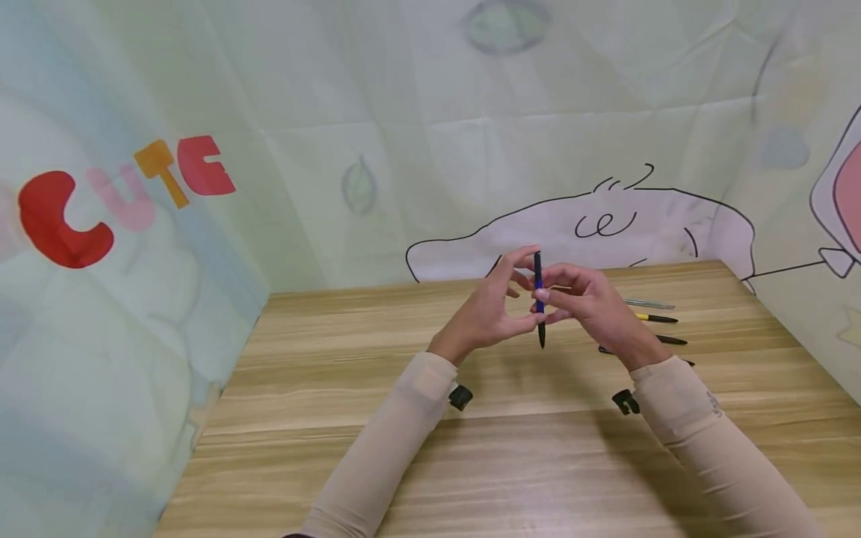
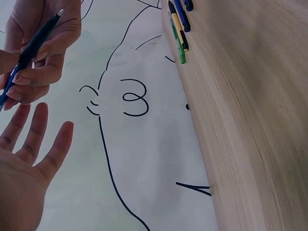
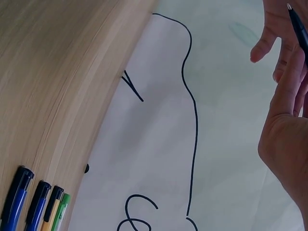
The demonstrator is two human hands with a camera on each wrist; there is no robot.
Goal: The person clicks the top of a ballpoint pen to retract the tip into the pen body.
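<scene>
A blue ballpoint pen with dark ends stands nearly upright between both hands above the table, its metal tip showing in the right wrist view. My left hand holds it with the index fingertip at its upper end and the thumb against its lower part; the other fingers are spread away from it. My right hand pinches the pen around its middle between thumb and fingers. Beyond the right wrist lie other pens, among them a yellow pen and a green pen.
The wood-grain table ends at a printed cloth backdrop at the back and sides. Two blue pens with dark ends lie in the row on the table's right. Small black clips sit at both wrists.
</scene>
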